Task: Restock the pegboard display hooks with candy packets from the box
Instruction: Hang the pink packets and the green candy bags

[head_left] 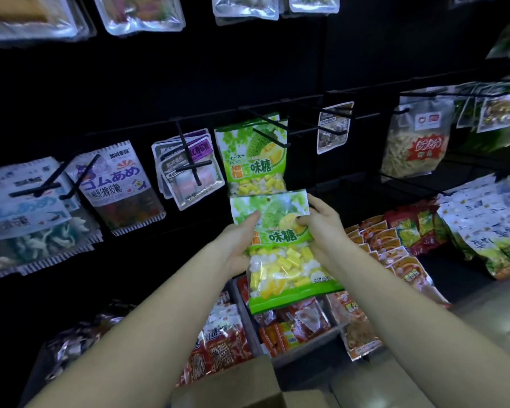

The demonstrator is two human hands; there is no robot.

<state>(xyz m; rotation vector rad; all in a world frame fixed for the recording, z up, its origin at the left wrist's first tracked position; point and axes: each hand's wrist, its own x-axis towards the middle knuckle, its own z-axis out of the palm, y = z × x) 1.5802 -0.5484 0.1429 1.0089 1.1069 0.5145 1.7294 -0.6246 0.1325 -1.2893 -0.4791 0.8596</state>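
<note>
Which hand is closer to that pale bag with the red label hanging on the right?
Right. The right hand is below-left of the pale bag; the left hand sits farther left, across the green packet both hold.

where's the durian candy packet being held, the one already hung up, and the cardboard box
held durian candy packet (280, 248), head view, on its printed front, mid-packet
hung durian candy packet (252, 160), head view, on its green front
cardboard box (233, 384), head view, on its raised brown flap

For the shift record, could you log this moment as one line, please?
step: hanging | left hand and right hand: holding durian candy packet | packet: below hook, not yet hung | hook: holds matching packets
</note>
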